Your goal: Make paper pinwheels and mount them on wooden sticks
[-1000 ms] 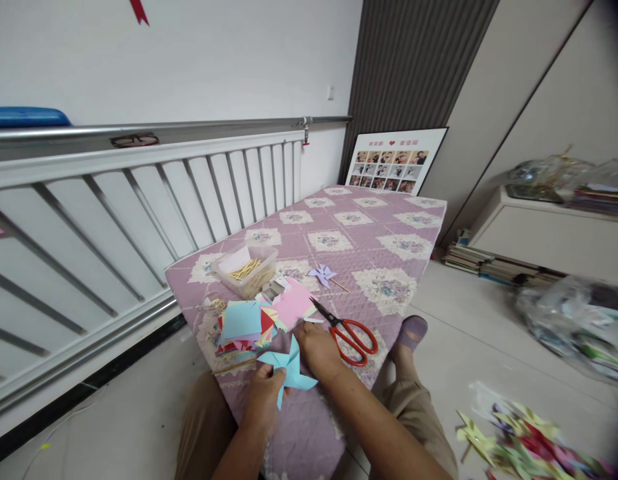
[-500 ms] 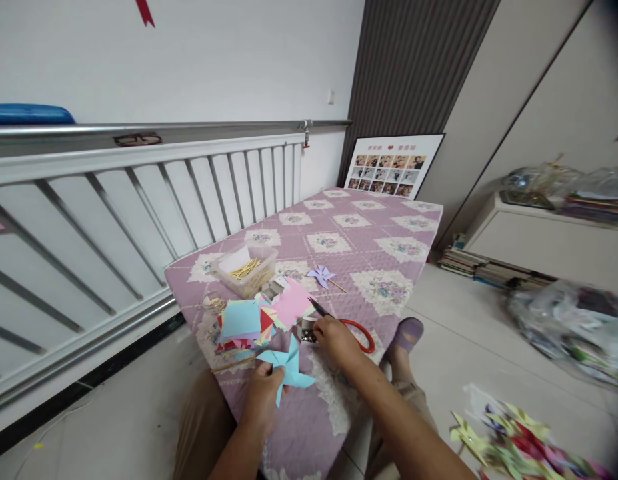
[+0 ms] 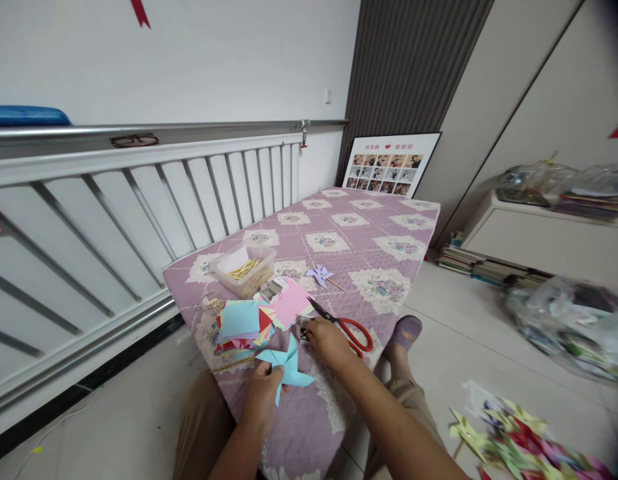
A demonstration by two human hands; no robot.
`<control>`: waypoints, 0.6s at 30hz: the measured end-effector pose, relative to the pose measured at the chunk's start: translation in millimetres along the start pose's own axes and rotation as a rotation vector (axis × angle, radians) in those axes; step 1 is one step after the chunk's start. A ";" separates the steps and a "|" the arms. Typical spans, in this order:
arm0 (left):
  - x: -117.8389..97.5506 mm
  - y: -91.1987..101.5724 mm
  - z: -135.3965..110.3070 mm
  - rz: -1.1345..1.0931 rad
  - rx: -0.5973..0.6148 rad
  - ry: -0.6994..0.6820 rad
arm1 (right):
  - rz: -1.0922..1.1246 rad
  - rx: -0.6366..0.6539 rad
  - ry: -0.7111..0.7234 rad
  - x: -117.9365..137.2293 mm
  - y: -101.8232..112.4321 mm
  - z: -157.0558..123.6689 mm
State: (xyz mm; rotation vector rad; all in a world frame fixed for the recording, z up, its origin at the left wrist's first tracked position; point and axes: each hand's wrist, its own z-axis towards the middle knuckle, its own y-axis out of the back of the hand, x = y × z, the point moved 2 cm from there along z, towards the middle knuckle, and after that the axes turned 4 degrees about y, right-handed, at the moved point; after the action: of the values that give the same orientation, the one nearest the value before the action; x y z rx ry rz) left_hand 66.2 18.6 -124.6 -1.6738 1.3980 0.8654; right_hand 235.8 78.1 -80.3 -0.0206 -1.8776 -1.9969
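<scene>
My left hand [image 3: 263, 392] pinches a light blue paper pinwheel [image 3: 287, 364] at the near edge of the quilted purple bed [image 3: 369, 233]. A thin wooden stick [image 3: 233, 365] lies just left of it. My right hand [image 3: 329, 341] rests curled on the quilt, its fingers closed at a small silvery item [image 3: 304, 329] beside the red-handled scissors [image 3: 347, 326]. A stack of coloured paper squares [image 3: 245, 323] and a pink sheet [image 3: 291, 304] lie just beyond both hands.
A clear plastic box of gold pins [image 3: 243, 268] and a small purple pinwheel [image 3: 319, 274] sit further up the bed. A white slatted rail [image 3: 139, 200] runs along the left. Finished pinwheels [image 3: 513, 440] lie on the floor at right, near a plastic bag [image 3: 573, 323] and stacked books [image 3: 483, 267].
My right hand moved from beside the blue pinwheel out to the scissors' blades and closed around a small silvery item. The left hand kept hold of the pinwheel.
</scene>
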 end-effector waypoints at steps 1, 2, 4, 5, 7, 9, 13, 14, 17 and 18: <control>0.2 0.5 0.2 0.007 0.001 0.000 | -0.001 -0.001 0.002 0.0 -0.5 -0.2; 0.4 0.9 0.5 0.014 0.004 0.000 | -0.003 -0.003 0.004 -0.1 -1.0 -0.4; 0.8 1.4 0.8 0.022 0.009 0.000 | -0.005 -0.008 0.007 -0.5 -2.0 -0.6; 0.8 1.4 0.8 0.023 0.010 -0.001 | -0.006 -0.011 0.008 -0.8 -2.6 -0.5; 0.1 1.0 0.2 0.020 0.009 -0.001 | -0.004 -0.015 0.009 -1.4 -3.4 0.0; -1.1 0.3 -0.8 0.015 0.004 -0.002 | 0.001 -0.018 0.009 -1.8 -3.2 0.6; -2.5 -0.2 -2.0 0.011 -0.002 -0.005 | 0.017 -0.023 0.019 -1.4 0.8 0.2; -2.3 -0.1 -2.0 0.012 -0.001 -0.006 | 0.021 -0.023 0.026 -1.1 2.3 -0.4; -1.0 0.1 -1.4 0.024 0.000 -0.007 | 0.026 -0.013 0.057 -0.1 6.0 -2.1; -0.5 0.0 -1.1 0.028 0.000 -0.007 | 0.024 -0.007 0.067 0.2 6.7 -2.5</control>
State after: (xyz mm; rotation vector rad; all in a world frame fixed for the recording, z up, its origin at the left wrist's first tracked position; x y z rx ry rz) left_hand 66.1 17.8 -123.7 -1.6538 1.4199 0.8863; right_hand 238.2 75.5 -74.0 0.0216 -1.8208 -1.9634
